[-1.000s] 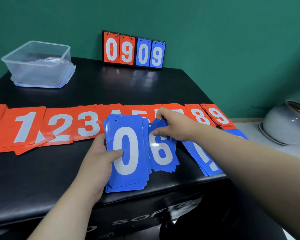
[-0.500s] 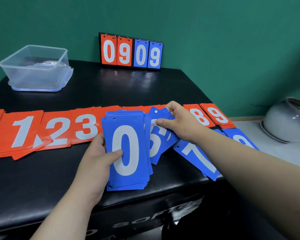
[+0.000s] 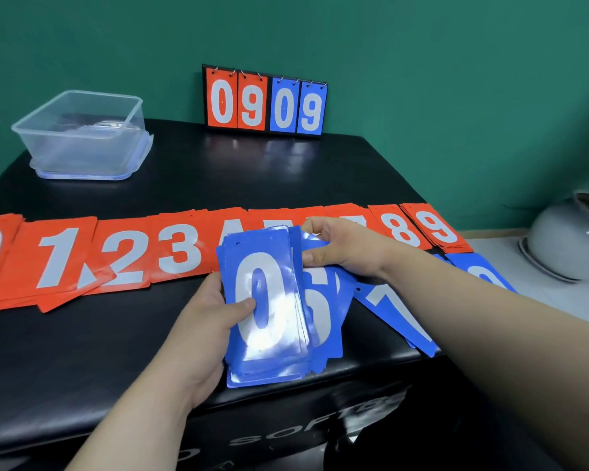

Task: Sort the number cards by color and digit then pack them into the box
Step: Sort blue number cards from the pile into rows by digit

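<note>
Fingers of right hand pinch the top of the blue 6 cards; left hand grips the blue stack, 0 on top. The 6s were apart a second ago and now sit tucked against the stack, so the blue merge is underway, I'd judge. Left on table: two blue piles, 7s and a half-hidden pile. Red row: 0-4, 8, 9 readable. One box, far left.

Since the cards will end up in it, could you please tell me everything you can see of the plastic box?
The box is clear, thin-looking plastic, squarish with rounded corners and a rolled rim. It stands upright and open at the back left of the table, seated on what looks like its blue-edged lid. No cards show inside. Nothing else touches it.
</note>
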